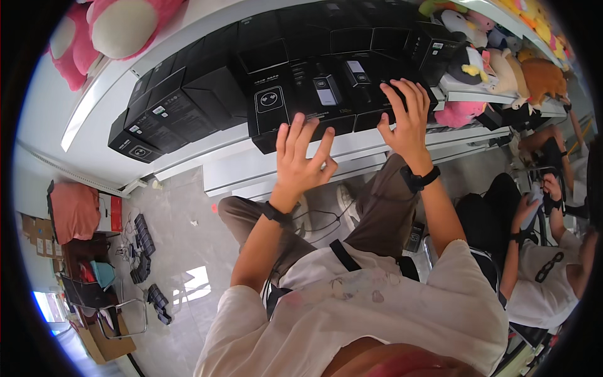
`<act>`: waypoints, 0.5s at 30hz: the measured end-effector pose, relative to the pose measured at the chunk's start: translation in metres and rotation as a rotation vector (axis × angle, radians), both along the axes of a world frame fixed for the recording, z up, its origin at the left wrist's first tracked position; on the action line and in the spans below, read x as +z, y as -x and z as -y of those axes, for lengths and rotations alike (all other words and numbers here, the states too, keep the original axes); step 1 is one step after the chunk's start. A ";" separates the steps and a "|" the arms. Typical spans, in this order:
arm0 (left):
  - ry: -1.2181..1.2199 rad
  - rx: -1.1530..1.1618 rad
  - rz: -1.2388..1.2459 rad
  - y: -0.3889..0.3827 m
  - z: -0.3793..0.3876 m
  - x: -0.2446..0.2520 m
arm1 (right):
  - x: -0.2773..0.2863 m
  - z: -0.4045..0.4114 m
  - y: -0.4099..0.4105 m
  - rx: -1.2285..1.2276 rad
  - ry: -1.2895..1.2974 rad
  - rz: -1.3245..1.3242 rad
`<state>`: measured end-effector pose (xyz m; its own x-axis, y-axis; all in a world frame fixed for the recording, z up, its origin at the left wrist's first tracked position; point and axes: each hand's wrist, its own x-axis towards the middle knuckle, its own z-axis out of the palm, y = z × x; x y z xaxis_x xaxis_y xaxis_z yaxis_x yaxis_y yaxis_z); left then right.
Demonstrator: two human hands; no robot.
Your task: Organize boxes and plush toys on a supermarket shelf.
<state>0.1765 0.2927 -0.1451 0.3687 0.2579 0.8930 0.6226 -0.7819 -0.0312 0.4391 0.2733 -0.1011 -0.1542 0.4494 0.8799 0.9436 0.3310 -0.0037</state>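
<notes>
My left hand point(304, 158), fingers spread, hovers at the front edge of a row of black product boxes point(268, 123) on a white shelf. My right hand point(409, 118) is over the right part of the same boxes, its fingers apart and slightly curled. Neither hand holds anything; whether fingertips touch the boxes I cannot tell. Two power banks are pictured on the tops between my hands. More black boxes point(188, 101) stand upright to the left, and others line the back. Each wrist bears a black band.
Plush toys point(504, 77) fill the shelf at the right; pink ones point(125, 28) sit at the upper left. A seated co-worker point(541, 282) is close on my right. Cables point(325, 219) hang by my knees. Black devices point(143, 235) lie on the floor at left, near a metal-framed chair point(123, 318).
</notes>
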 end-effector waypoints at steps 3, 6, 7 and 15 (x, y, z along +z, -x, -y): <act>-0.004 0.043 -0.013 0.018 -0.002 0.017 | 0.023 0.002 -0.013 0.038 -0.073 0.134; -0.026 0.095 0.031 0.061 -0.013 0.049 | 0.080 -0.007 -0.033 0.047 -0.064 0.018; -0.039 0.113 0.058 0.074 -0.022 0.066 | 0.096 -0.014 -0.046 0.046 0.033 -0.060; -0.059 0.463 -0.195 0.120 -0.132 0.166 | 0.112 -0.104 -0.184 -0.106 0.368 0.156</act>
<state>0.0564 0.4248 0.0209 0.3886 0.3851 0.8371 0.8819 -0.4185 -0.2169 0.6235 0.3777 0.0109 -0.2088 0.7505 0.6271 0.9711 0.2348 0.0423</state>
